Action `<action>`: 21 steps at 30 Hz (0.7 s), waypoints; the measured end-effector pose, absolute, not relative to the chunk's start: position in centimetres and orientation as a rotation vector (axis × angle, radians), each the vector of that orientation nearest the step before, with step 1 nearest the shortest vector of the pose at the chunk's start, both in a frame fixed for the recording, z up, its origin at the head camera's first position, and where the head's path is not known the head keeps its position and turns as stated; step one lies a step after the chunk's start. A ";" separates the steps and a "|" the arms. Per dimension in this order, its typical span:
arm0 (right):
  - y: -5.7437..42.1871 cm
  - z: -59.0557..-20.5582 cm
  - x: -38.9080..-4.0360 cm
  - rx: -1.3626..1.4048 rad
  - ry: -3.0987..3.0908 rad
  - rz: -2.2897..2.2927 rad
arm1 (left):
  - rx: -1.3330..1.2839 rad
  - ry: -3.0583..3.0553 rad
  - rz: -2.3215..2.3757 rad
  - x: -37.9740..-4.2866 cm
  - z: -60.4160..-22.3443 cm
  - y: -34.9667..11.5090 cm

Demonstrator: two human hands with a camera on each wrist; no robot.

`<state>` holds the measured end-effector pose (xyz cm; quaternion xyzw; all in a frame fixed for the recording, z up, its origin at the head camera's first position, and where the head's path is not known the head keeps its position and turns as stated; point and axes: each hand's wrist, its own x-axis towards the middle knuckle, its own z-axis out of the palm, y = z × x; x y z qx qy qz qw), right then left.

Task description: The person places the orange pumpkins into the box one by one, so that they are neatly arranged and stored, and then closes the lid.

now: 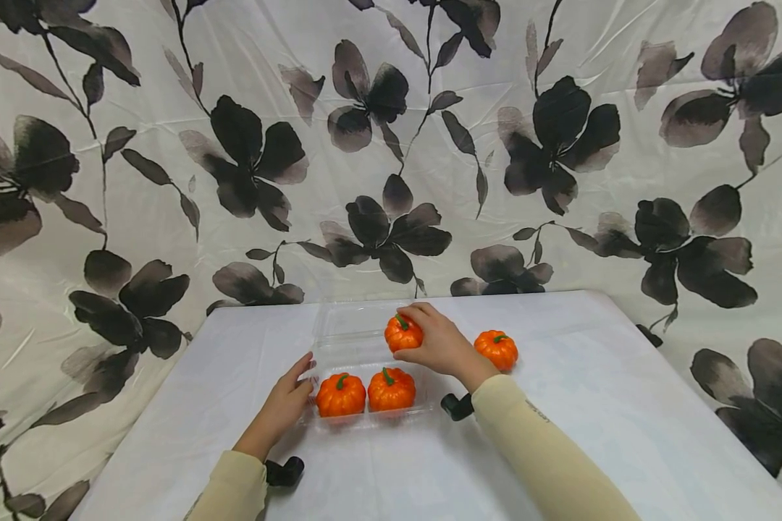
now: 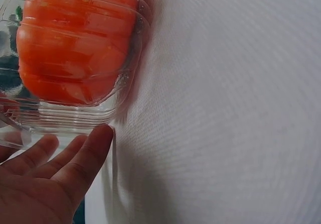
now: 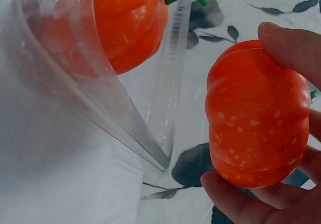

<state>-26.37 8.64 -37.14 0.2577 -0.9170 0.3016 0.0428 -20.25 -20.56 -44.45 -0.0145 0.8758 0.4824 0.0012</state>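
We saw a glossy orange pumpkin (image 3: 258, 118), squat and ribbed, its smooth skin flecked with yellow specks. Our right hand (image 1: 439, 347) held it between thumb and fingers, beyond two more in the head view. Those two, a left pumpkin (image 1: 341, 395) and a right pumpkin (image 1: 392, 389), both green-stemmed, sat side by side in a clear, thin plastic container (image 2: 60, 116) with ridged walls. Our left hand (image 1: 289, 401) lay at the container's left side, fingers loosely extended and gripping nothing; we could not tell whether they touched it. A loose pumpkin (image 1: 497, 350) rested right of our right hand on white cloth (image 1: 573, 412), before a creased backdrop (image 1: 463, 239) printed with dark flowers.
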 end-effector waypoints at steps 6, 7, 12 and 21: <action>8.4 -37.2 -26.4 0.806 -2.788 1.018 | -0.049 2.743 1.518 -20.2 -44.4 -20.5; 8.4 -37.2 -26.4 0.813 -2.780 1.024 | -0.050 2.743 1.515 -20.2 -44.4 -20.5; 8.4 -37.4 -26.4 0.845 -2.757 0.975 | -0.054 2.749 1.498 -20.2 -44.4 -20.5; 8.4 -37.8 -26.5 0.895 -2.727 0.996 | -0.055 2.740 1.501 -20.2 -44.4 -20.6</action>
